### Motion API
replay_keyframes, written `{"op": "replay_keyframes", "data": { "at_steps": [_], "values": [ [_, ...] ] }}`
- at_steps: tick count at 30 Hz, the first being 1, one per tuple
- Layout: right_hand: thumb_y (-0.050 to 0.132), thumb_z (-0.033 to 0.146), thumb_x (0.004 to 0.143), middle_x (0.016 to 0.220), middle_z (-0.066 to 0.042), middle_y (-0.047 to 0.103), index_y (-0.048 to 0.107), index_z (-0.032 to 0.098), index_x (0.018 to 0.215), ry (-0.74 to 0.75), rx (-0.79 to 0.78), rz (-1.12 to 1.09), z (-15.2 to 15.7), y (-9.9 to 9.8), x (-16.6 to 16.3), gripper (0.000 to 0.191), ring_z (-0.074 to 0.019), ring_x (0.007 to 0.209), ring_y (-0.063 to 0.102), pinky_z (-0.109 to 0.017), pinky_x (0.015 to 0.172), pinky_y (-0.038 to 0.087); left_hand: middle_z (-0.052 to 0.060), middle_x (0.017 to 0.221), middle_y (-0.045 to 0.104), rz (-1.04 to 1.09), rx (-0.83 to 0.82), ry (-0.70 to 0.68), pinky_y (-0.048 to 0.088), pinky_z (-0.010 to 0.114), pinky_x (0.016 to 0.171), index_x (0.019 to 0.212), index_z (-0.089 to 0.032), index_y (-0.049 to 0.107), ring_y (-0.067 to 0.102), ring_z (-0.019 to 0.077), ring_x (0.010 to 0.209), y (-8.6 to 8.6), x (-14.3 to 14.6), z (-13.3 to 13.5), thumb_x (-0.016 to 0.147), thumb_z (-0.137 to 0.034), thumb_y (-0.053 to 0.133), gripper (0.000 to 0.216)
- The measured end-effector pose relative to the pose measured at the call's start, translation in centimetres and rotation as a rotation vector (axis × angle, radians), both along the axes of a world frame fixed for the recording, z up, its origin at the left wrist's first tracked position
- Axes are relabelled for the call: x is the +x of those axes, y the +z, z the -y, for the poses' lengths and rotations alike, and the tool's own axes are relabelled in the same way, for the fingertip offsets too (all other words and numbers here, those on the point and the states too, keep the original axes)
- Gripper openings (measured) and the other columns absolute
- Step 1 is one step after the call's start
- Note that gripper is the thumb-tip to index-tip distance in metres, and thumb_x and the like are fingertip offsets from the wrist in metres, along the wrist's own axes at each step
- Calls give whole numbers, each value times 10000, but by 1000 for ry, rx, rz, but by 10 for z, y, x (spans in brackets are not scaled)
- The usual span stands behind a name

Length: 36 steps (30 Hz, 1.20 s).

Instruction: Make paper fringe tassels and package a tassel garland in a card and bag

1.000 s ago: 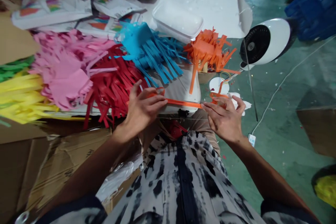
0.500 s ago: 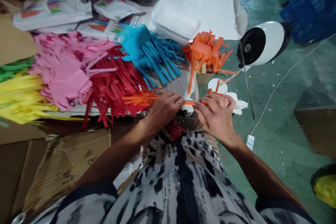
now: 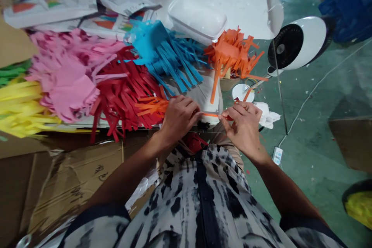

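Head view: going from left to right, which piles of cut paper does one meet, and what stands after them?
yellow strips → pink fringe → red fringe → blue fringe → orange fringe → white fan

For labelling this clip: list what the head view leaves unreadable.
- Head view: ends of the orange strip hidden under left hand and right hand.
- Head view: print on white packets blurred, too small.
- Head view: yellow object cut by the right edge.
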State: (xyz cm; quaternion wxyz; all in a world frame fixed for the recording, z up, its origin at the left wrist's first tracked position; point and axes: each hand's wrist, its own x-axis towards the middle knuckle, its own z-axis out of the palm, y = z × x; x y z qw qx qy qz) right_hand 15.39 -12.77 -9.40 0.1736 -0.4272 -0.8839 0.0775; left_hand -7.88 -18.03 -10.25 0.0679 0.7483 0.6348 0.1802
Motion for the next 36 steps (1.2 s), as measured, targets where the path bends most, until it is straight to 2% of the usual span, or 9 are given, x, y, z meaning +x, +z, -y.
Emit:
{"op": "replay_keyframes", "data": {
  "at_steps": [8,12,16,23,26,28,31,33,36],
  "values": [
    [611,301,926,970,-74,689,662,227,892,-93,-26,115,1,7,-14,95,-326,1102,523,-453,866,279,70,973,719,-39,-83,52,371,418,767,914,-199,702,594,287,965,11,-2,-7,955,-424,709,229],
    [607,232,918,1115,-90,723,714,246,1099,-25,68,134,8,3,-16,211,-345,1198,506,-489,920,272,39,1002,752,-18,12,-54,377,469,913,1000,-244,727,607,272,1043,8,4,-5,999,-331,656,112],
    [600,191,966,1137,-23,784,736,340,1167,108,162,133,14,-6,-9,285,-327,1244,517,-501,950,234,8,1028,768,-82,102,-175,359,491,1019,1074,-304,742,612,241,1084,-1,4,2,1075,-291,511,231],
    [605,162,969,1143,40,799,698,353,1225,160,336,50,14,-16,18,333,-269,1165,602,-480,973,263,-17,1105,780,-153,174,-181,315,581,1169,1211,-325,721,614,253,1160,3,-28,21,1015,-225,527,294],
    [598,212,963,1168,28,783,663,347,1263,178,296,69,14,-15,20,336,-289,1231,582,-504,1012,271,20,1162,762,-175,205,-202,264,626,1230,1221,-288,720,604,271,1210,9,-22,21,1023,-278,544,265],
    [577,237,969,1174,21,776,656,355,1266,180,239,108,15,-11,19,329,-306,1276,561,-528,1041,263,40,1122,760,-200,222,-228,346,588,1187,1188,-265,733,626,257,1148,9,-13,16,1043,-282,538,244],
    [554,246,992,1133,13,787,675,342,1227,179,216,125,16,-4,14,282,-307,1256,566,-536,1046,254,54,967,747,-258,189,-301,497,445,933,1138,-219,743,643,231,959,5,-2,4,1051,-215,528,231],
    [561,274,1018,1070,-4,797,697,314,1181,179,233,112,15,0,10,217,-305,1230,571,-529,1029,255,67,924,733,-295,168,-347,477,387,769,1082,-186,746,631,231,891,3,1,-2,1046,-188,531,218],
    [563,314,1051,921,-10,779,719,293,1070,178,253,109,9,0,1,159,-297,1215,567,-511,1006,254,75,897,718,-330,183,-422,429,365,699,978,-166,743,617,226,856,5,1,-7,1044,-165,528,225]
  ]
}}
